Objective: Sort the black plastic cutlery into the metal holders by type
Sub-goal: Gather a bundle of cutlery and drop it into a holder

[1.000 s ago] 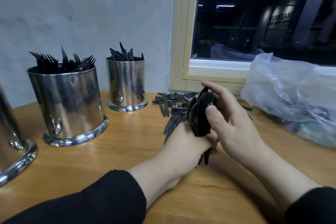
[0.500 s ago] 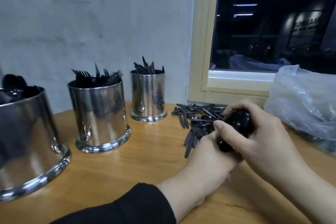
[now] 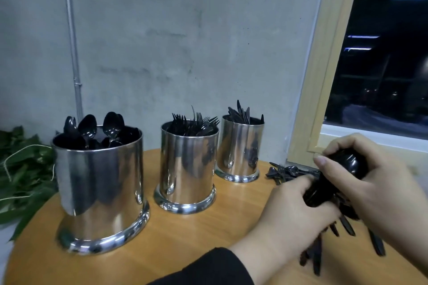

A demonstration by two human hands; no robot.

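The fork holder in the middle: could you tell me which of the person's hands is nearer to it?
Left. The left hand grips the spoon bundle just right of the fork holder; the right hand, holding the spoon bowls, sits farther right, toward the window.

Black spoons [image 3: 342, 169], silver holders [image 3: 99, 192]
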